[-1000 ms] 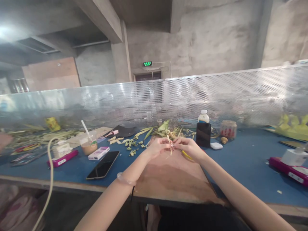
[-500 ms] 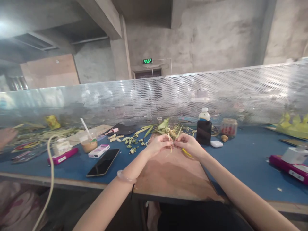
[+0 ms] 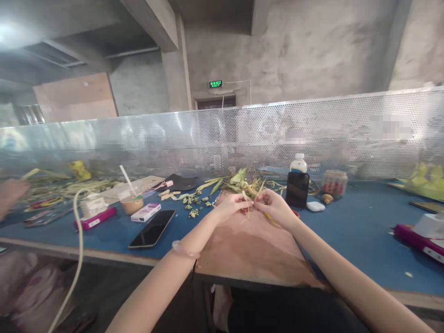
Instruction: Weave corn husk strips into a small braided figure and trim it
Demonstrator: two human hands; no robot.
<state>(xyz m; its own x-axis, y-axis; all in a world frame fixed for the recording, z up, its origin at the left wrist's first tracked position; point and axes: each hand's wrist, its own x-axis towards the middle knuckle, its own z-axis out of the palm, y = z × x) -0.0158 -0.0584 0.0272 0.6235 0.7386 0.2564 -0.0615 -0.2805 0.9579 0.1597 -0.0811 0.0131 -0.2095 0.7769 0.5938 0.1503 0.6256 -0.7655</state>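
My left hand [image 3: 231, 205] and my right hand [image 3: 272, 204] meet over the far end of a brown board [image 3: 249, 249] on the blue table. Both pinch a thin pale leaf strip [image 3: 246, 201] held upright between the fingertips. Just behind the hands lies a pile of green and straw-coloured leaves [image 3: 243, 184]. A yellow strip [image 3: 268, 216] lies on the board under my right wrist. A clear bangle sits on my left forearm [image 3: 185, 250].
A black phone [image 3: 151, 233] lies flat to the left, beside a small box [image 3: 146, 212] and a cup with a straw [image 3: 131, 201]. An upright dark phone [image 3: 297, 189], a bottle [image 3: 299, 164], a jar [image 3: 334, 182] and an earbud case [image 3: 315, 206] stand right of the hands. Another person's hand [image 3: 10, 193] shows at far left.
The hands stay together on the strip; the view has shifted slightly, so they sit a little higher and to the right. The other person's hand at far left has come further into view.
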